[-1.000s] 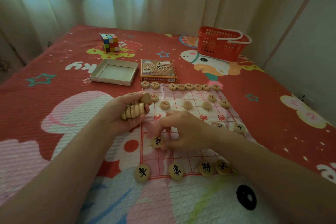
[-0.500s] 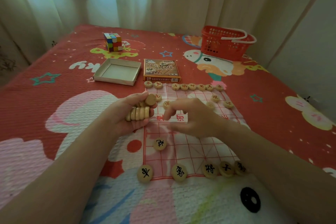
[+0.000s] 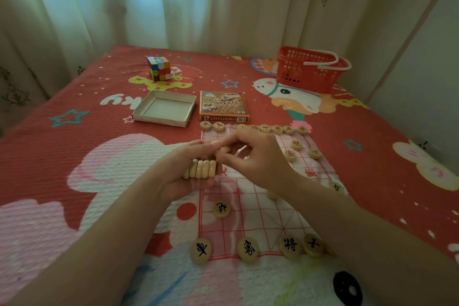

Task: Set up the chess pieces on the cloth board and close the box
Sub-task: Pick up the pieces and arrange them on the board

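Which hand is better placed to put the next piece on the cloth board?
The right hand: its fingertips are at the stack of pieces, and it hangs above the cloth board. The left hand is occupied, gripping that stack.

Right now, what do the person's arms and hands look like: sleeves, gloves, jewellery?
Left forearm and right forearm are bare, no sleeves in view. The left hand and right hand wear no gloves; no watch, bracelet or ring shows.

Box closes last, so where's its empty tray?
Head view: the empty tray lies just left of the printed lid, beyond the far-left corner of the cloth board.
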Demonstrator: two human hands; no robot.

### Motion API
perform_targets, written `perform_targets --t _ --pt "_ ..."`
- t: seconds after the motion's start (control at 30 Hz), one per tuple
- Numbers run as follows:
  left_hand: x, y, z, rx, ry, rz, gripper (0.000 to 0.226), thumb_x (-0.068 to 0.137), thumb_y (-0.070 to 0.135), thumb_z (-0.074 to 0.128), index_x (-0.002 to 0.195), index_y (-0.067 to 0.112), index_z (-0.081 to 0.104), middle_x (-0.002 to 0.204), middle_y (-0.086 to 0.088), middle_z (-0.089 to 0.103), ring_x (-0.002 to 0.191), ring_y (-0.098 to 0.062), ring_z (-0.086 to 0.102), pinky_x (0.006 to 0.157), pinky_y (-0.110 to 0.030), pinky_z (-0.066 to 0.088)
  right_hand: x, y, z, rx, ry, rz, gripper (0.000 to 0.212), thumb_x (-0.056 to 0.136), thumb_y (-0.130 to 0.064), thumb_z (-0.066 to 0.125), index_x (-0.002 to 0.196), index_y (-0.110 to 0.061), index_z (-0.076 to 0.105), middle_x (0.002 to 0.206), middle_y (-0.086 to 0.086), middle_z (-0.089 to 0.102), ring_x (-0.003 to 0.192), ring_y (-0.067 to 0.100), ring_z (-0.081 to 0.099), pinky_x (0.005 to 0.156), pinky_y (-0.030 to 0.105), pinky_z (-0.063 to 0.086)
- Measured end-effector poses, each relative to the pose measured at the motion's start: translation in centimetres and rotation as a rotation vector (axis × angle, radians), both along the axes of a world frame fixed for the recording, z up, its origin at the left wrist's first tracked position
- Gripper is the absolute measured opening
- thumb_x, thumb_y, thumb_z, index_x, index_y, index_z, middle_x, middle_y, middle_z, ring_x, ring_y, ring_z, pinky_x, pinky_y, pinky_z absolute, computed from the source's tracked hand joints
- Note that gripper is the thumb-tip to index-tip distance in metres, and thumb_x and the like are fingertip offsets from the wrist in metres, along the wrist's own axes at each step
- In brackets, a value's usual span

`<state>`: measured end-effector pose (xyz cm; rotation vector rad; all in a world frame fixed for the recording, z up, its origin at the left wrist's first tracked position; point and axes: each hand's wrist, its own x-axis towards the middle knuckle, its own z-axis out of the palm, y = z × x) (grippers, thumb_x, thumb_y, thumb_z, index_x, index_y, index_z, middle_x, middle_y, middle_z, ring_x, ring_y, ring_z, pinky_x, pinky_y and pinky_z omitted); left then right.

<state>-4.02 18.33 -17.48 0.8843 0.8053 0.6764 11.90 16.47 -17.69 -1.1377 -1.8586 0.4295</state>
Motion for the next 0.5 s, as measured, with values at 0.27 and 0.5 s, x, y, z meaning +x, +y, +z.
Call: perform_targets --t 0.27,0.5 --pt "0.13 0.39 0.24 -0.016 -0.095 0.058 0.015 0.082 0.000 0.051 0.090 0.011 0.059 0.066 -0.007 0.063 0.050 -0.012 0.060 0.038 -0.019 0.046 0.36 0.06 0.28 -0.101 0.179 0.085 0.047 0.068 -0.002 0.069 0.103 -0.026 0.049 0.094 0.001 0.064 0.089 0.016 0.066 0.082 0.030 0.055" --pt "0.42 0.29 0.15 0.070 -0.022 0.129 0.024 0.080 -0.007 0.056 0.083 0.016 0.060 0.065 -0.008 0.063 0.052 -0.017 0.062 0.039 -0.025 0.049 0.53 -0.03 0.37 -0.078 0.096 0.112 0.053 0.067 -0.003 0.070 0.112 -0.022 0.048 0.090 -0.004 0.061 0.090 0.014 0.062 0.086 0.030 0.053"
